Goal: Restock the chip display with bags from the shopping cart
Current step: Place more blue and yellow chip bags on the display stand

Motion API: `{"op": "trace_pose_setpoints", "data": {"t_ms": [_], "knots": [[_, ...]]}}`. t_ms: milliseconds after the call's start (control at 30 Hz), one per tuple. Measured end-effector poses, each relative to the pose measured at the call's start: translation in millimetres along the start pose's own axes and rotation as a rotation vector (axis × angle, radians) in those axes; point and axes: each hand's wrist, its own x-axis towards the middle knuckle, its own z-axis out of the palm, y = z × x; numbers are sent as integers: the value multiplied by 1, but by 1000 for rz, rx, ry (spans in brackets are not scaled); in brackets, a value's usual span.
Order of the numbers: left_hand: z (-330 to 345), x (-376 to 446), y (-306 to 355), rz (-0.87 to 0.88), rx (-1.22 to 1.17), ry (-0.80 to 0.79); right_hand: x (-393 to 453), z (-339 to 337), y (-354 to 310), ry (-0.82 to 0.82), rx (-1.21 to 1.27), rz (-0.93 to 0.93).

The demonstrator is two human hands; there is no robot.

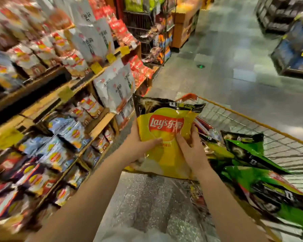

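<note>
I hold a yellow Lay's chip bag (166, 135) with a black top upright in front of me, between the shelves and the cart. My left hand (138, 145) grips its left edge, thumb across the front. My right hand (191, 147) grips its right side, fingers curled over the front. The shopping cart (252, 119), wire with an orange rim, stands at the right with green chip bags (252, 154) lying in it. The chip display (59, 137), wooden shelves full of bags, runs along the left.
White tall bags (115, 88) and red packs (138, 67) fill the upper shelves further down the aisle. A grey tiled floor (226, 67) stretches ahead. Dark stacked crates (294, 49) stand at the far right. Yellow price tags (96, 67) hang on shelf edges.
</note>
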Motion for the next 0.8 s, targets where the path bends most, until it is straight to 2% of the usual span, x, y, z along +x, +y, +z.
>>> {"op": "trace_pose_setpoints", "data": {"t_ms": [233,400,633,800], "knots": [[-126,-104,-51,-36,-114,273,-40,142,-37,-278,-26,-122],[-232,-202,-102,-84,-188,493,-99,275,-67,-539,89,-145],[-352,-312,-170,-105,-252,704,-179,435,-91,-707,48,-232],[-421,-353,-207,-99,-287,813,-206,525,-106,-834,68,-253]]}}
